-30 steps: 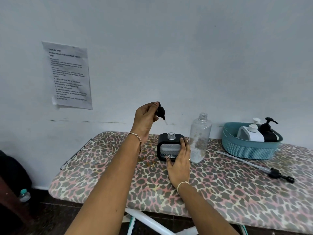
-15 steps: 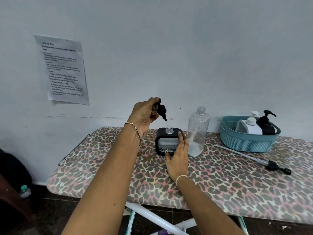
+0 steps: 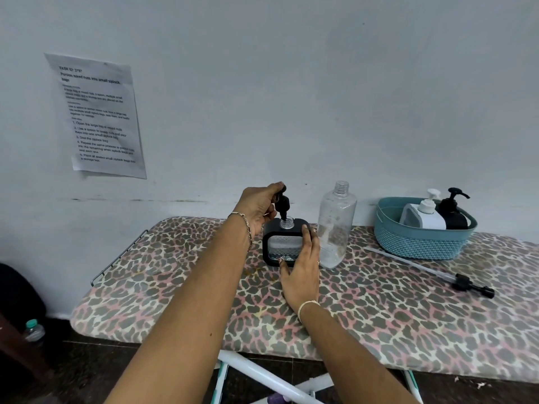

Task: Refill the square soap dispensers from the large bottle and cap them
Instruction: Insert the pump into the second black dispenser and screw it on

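Note:
A black square soap dispenser [image 3: 272, 232] with a clear patterned window stands on the leopard-print board [image 3: 379, 316]. My right hand [image 3: 302, 268] grips its right side and front. My left hand [image 3: 258, 207] holds the black pump cap [image 3: 282, 203] just over the dispenser's clear threaded neck, its tube reaching down into the opening. The large clear bottle [image 3: 335, 225], uncapped and nearly empty, stands just right of the dispenser.
A teal basket [image 3: 420, 243] at the back right holds a white dispenser [image 3: 423, 217] and a black dispenser [image 3: 453, 212]. A long pump with tube [image 3: 431, 272] lies on the board. A printed sheet [image 3: 99, 118] hangs on the wall. A small water bottle [image 3: 34, 330] stands on the floor at left.
My left hand has brought the pump cap down from above and left, so its tube now enters the dispenser's neck. My right hand has stayed on the dispenser.

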Demonstrator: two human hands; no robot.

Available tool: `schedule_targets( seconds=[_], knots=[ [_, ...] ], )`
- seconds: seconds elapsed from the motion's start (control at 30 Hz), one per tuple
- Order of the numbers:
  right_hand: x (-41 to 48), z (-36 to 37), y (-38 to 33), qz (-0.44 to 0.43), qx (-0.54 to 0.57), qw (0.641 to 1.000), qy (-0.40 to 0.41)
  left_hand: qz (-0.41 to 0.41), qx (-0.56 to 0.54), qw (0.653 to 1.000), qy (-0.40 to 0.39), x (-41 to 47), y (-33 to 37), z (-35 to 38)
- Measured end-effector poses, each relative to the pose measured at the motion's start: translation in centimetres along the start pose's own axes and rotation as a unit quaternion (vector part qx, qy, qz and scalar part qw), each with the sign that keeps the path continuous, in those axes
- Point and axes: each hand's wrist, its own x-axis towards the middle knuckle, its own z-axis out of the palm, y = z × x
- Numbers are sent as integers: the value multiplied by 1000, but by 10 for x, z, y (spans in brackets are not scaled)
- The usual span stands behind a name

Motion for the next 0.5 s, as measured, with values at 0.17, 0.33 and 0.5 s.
schedule_targets(
  seconds=[0.17, 0.33, 0.5],
  knots=[
    [0, 1, 0, 0, -2, 1000, 1, -9, 38, 999, -3, 6, -1, 3],
    [1, 1, 0, 5, -2, 1000, -4, -7, 91, 996, -24, 8, 1, 9],
    [0, 0, 0, 0, 3, 1000, 0, 29, 149, 987, -42, 7, -14, 7]
  ],
)
